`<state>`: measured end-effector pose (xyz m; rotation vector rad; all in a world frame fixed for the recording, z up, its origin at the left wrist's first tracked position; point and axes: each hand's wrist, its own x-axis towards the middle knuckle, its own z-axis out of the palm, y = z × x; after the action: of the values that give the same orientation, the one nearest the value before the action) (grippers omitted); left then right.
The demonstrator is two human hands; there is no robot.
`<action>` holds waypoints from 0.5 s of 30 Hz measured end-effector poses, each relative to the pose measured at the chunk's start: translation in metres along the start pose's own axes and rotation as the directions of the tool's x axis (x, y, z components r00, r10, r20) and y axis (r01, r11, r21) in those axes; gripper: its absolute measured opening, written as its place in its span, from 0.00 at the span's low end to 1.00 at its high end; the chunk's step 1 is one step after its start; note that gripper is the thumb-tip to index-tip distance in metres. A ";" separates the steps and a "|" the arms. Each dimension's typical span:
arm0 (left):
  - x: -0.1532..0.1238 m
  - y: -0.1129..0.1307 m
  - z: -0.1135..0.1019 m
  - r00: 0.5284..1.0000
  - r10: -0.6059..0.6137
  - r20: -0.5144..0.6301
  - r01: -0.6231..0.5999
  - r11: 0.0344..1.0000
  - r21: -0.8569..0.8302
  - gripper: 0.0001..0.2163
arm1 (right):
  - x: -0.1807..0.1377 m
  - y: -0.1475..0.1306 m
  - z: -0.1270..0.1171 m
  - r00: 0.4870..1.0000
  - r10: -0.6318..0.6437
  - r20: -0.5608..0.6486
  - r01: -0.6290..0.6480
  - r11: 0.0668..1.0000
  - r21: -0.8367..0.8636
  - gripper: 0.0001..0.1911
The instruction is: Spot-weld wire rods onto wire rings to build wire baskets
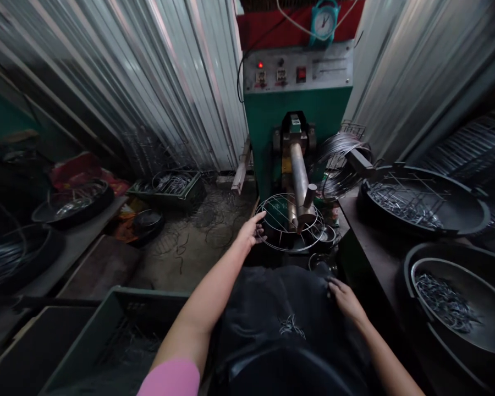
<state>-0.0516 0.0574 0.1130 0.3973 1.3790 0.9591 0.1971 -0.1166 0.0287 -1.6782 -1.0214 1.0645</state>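
Note:
My left hand (253, 231) is closed on the left edge of a round wire rack (278, 246), made of wire rings joined by short pieces. The rack sits around the lower end of a spot welder's metal arms (301, 176), partly hidden by them. Over my lap spreads a black apron (268, 291), with a small heap of short bent wires (292, 326) lying on it. At the apron's right edge, my right hand (346, 300) has its fingers curled together, seemingly pinching the cloth.
A green machine body (264, 126) with a control panel (334, 69) stands ahead. Right of it hangs a wire coil (340, 165). Pans of wire pieces, including a round pan (421, 264), stand on the right bench. A green crate (107, 313) is at lower left; loose wires litter the floor.

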 end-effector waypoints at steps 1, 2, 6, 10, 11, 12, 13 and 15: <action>0.004 0.003 0.000 1.000 -0.012 0.014 0.012 1.000 0.019 0.19 | -0.002 0.013 -0.003 0.997 0.061 0.038 -0.061 0.998 -0.011 0.18; 0.007 0.005 0.001 0.999 -0.017 0.028 0.016 0.999 0.030 0.19 | -0.003 0.023 -0.005 0.992 0.109 0.057 -0.109 0.994 -0.013 0.18; 0.009 0.002 0.005 0.997 0.031 0.067 -0.030 0.999 -0.018 0.18 | 0.002 0.038 -0.004 0.987 0.159 0.008 -0.158 0.987 -0.025 0.20; 0.003 -0.005 0.004 0.996 0.067 0.065 -0.062 0.996 -0.072 0.19 | 0.001 0.041 -0.003 0.995 0.094 0.023 -0.092 0.993 -0.079 0.18; 0.001 -0.006 0.004 0.996 0.076 0.054 -0.072 0.994 -0.079 0.19 | -0.001 0.042 -0.003 0.997 0.071 0.034 -0.068 0.994 -0.085 0.18; 0.000 -0.007 0.004 0.995 0.090 0.041 -0.086 0.993 -0.086 0.18 | -0.003 0.042 -0.004 0.998 0.052 0.042 -0.048 0.995 -0.087 0.18; -0.002 -0.009 0.004 0.994 0.104 0.026 -0.101 0.990 -0.094 0.18 | -0.005 0.043 -0.005 0.999 0.038 0.038 -0.035 0.996 -0.086 0.19; -0.005 -0.012 0.003 0.992 0.130 -0.005 -0.130 0.985 -0.114 0.17 | -0.008 0.043 -0.007 1.000 0.015 -0.009 -0.016 0.995 -0.097 0.21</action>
<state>-0.0441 0.0474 0.1081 0.4053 1.3014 1.1389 0.2087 -0.1378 -0.0081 -1.7694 -1.0719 1.0317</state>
